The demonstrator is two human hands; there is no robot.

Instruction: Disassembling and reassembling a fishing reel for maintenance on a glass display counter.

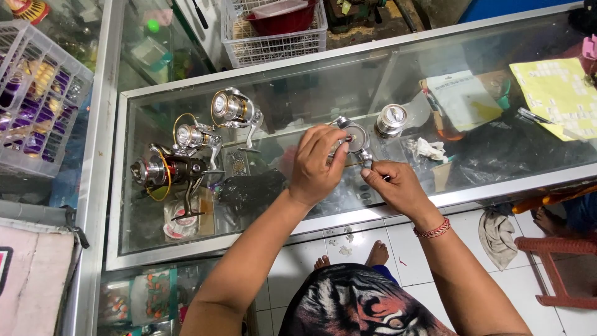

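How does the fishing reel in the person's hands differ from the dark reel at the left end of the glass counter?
The held reel is silver and lifted off the glass, gripped by the left hand with the right hand at its lower part. The dark reel is black with gold trim and rests untouched on the glass counter. The held reel is partly hidden by fingers; the dark one shows fully. Both are spinning reels.

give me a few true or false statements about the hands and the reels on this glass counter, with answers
1. The left hand holds a reel above the glass counter. True.
2. The right hand rests flat on the floor. False: it is raised at the reel, fingertips pinched under it.
3. Three more reels sit to the left of the hands. True.
4. A spool stands apart on the glass, right of the held reel. True.
5. The right wrist is bare. False: it wears a red bracelet.
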